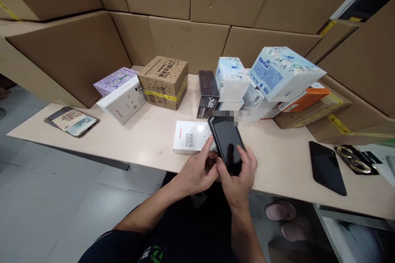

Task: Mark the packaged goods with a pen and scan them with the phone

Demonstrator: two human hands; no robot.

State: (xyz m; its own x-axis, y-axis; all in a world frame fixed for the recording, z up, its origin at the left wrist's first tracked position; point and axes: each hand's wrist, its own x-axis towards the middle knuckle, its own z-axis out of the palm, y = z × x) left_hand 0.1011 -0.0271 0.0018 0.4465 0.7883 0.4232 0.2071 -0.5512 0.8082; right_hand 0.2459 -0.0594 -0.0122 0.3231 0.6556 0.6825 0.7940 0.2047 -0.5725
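A black, glossy, phone-shaped device (227,135) is held tilted above the front edge of the table. My right hand (239,176) grips its lower right side, thumb near the bottom corner and fingers along the edge. My left hand (196,170) is closed at its lower left side, index finger reaching along the edge, the other fingers curled and partly hidden. Whether the device is a phone or a power bank I cannot tell. Just behind the hands lies a white box printed POWER BANK (189,136), its right end partly covered by the device.
Along the back stand a brown carton (163,82), a white box (123,100), a purple box (114,80), a dark box (207,94) and tissue packs (277,74). Banknotes (74,121) lie left, a black tablet-like slab (327,166) right. Cardboard walls (188,43) enclose the table.
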